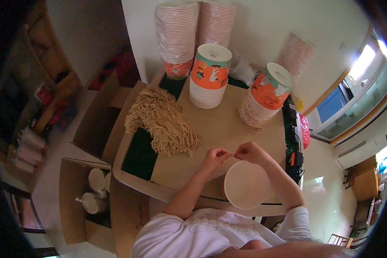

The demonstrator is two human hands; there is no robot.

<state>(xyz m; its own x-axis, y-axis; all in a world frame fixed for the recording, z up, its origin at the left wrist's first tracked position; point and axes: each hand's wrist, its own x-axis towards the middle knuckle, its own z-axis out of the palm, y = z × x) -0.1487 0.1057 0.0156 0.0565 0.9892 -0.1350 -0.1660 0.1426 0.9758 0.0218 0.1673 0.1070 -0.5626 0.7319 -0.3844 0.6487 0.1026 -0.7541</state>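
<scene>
**Hands pinching a thin strand above a paper bowl**

Nearest the person, at the near edge of the cardboard-covered table (245, 124), a single empty paper bowl (246, 184) stands with its plain, pale inside facing up. Nothing shows in it, so judging by that, this bowl is at an early stage and its handle or tie is not yet fitted.

Just above the bowl's far rim the 2 hands meet. The left hand (215, 157) and the right hand (250, 152) are each closed in a fingertip pinch on a thin tan strand (230, 155) stretched between them; it is too fine to tell whether it is being knotted, twisted or straightened. Neither hand touches the bowl.

Further in, toward the table's left side, lies a large loose bundle of tan strands (164, 121), partly over a dark patch of the surface. Its size suggests most of the supply is unused, so much work seems left.

Toward the far edge stand 2 inverted stacks of printed paper bowls: 1 at the middle (210, 75) and 1 leaning at the right (266, 96), both orange and teal outside. Behind them, against the wall, rise taller stacks of bowls (178, 32), with another at the far right (297, 53). No finished bowl with a strand attached can be made out anywhere.

On the floor to the left, an open cardboard box (79, 202) holds pale rolls.
</scene>
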